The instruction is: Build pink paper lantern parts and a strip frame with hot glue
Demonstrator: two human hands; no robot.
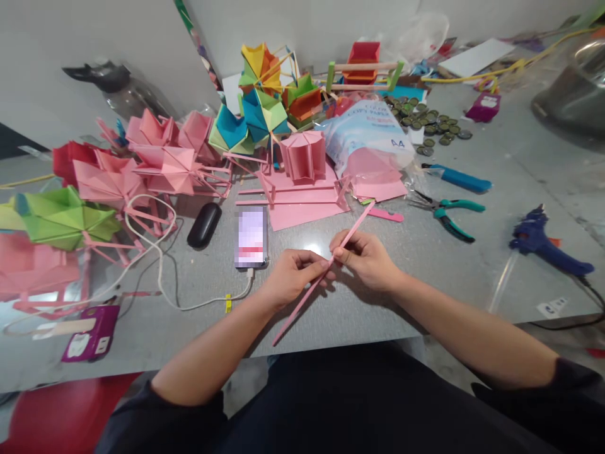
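A thin pink paper stick (299, 309) runs diagonally through both hands, its upper end pointing away to the right and its lower end toward the table's front edge. My left hand (299, 275) is closed around its middle, thumb along the stick. Just above, my right hand (363, 257) pinches the same stick between thumb and fingers. Beyond the hands lie pink paper sheets (302, 215) bearing a folded pink paper piece (304, 157) and several thin pink sticks. A pink-handled cutter (385, 215) rests near the stick's upper end.
Left of the hands are a phone (251, 236) on a white cable (198, 307), a black case (205, 225) and folded pink paper models (165, 167). To the right lie pliers (454, 214), a blue cutter (460, 178) and a blue glue gun (548, 243). Behind stands a paper pack (368, 135).
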